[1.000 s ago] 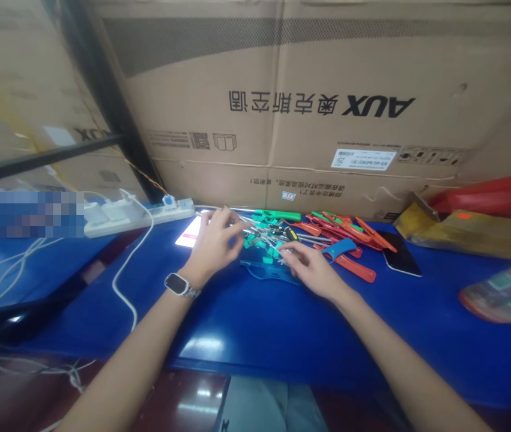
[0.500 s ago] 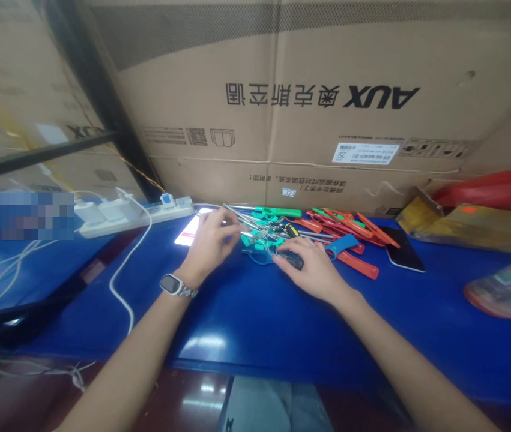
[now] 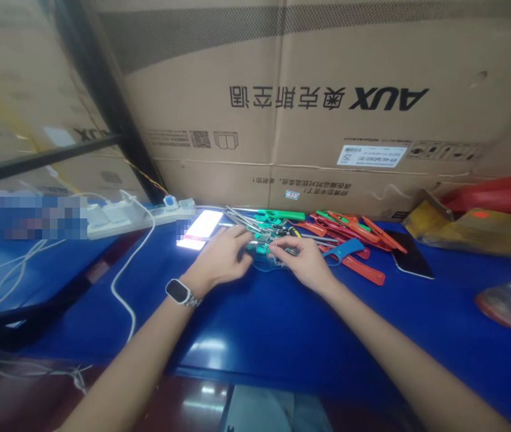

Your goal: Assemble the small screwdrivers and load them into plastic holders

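Observation:
A heap of small tools with green, red, orange and blue plastic handles [image 3: 322,234] lies on the blue table [image 3: 282,324] against a big cardboard box. My left hand [image 3: 223,258], with a watch on its wrist, rests at the heap's left edge, fingers curled onto green-handled pieces [image 3: 259,243]. My right hand [image 3: 302,261] is just to its right, fingertips pinched on a small thin tool beside a blue handle [image 3: 343,249]. What exactly each hand grips is too small to make out.
A lit phone [image 3: 199,228] lies left of the heap, a dark phone [image 3: 411,255] to its right. A white power strip [image 3: 138,213] with cables sits at the left. The cardboard box [image 3: 327,102] walls the back. Red and yellow packets [image 3: 484,222] lie at far right.
Both hands have drawn closer together at the near edge of the heap. My right hand went from lying flat on a dark tool to pinching one. The view shifted slightly.

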`<state>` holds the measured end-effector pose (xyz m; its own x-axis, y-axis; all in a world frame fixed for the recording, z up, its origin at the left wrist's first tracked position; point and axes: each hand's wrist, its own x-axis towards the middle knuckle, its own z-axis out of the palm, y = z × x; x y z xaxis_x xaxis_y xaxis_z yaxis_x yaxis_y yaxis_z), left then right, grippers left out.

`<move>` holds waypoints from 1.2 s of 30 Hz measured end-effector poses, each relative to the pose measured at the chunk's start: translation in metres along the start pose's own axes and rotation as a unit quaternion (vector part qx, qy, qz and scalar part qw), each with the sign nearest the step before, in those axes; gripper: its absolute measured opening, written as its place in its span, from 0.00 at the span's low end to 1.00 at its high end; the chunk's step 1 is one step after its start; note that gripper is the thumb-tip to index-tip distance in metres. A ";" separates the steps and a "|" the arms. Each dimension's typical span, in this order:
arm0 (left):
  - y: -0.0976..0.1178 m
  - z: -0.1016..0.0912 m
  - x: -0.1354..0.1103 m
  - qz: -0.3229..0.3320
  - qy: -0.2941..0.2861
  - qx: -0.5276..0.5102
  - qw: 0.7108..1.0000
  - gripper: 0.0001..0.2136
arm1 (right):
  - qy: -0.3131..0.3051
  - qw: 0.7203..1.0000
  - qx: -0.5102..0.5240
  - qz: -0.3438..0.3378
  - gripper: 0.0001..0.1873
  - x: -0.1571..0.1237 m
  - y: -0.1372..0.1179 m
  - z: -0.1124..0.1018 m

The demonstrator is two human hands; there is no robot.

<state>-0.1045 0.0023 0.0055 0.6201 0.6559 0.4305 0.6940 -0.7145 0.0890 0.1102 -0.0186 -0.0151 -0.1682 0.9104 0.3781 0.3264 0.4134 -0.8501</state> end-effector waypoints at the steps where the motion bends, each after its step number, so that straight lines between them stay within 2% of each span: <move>1: 0.004 0.000 0.001 -0.001 -0.007 0.006 1.000 0.05 | 0.008 1.000 0.002 0.001 0.08 -0.002 0.001 0.001; 2: 0.007 0.000 0.001 -0.004 -0.007 0.011 1.000 0.05 | 0.013 1.000 0.001 0.000 0.08 -0.003 0.002 0.003; 6: 0.016 0.004 0.005 -0.038 0.041 0.030 0.998 0.17 | 0.015 1.000 -0.012 -0.016 0.07 -0.008 0.000 0.006; 9: 0.016 0.009 0.006 -0.036 0.059 0.034 0.997 0.20 | 0.019 1.000 -0.010 -0.018 0.08 -0.009 -0.002 0.005; 13: 0.012 0.011 0.005 -0.024 0.059 0.051 0.997 0.19 | 0.010 1.000 0.008 -0.013 0.10 -0.009 0.000 0.003; 23: 0.015 0.012 0.005 0.005 0.039 0.106 0.994 0.14 | 0.052 0.999 -0.001 -0.010 0.08 -0.010 0.000 0.005; 31: 0.016 0.007 0.002 -0.015 0.027 -0.016 0.999 0.18 | 0.067 0.992 -0.073 -0.074 0.06 -0.008 -0.005 0.002; 36: 0.014 0.009 0.001 -0.022 0.033 -0.044 0.998 0.20 | 0.084 0.992 -0.055 -0.076 0.06 -0.007 -0.006 0.003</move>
<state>-0.0908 -0.0047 -0.0009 0.5620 0.6721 0.4821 0.6834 -0.7056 0.1871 0.1064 -0.0271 -0.0135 -0.0690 0.8240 0.5624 0.4101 0.5373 -0.7369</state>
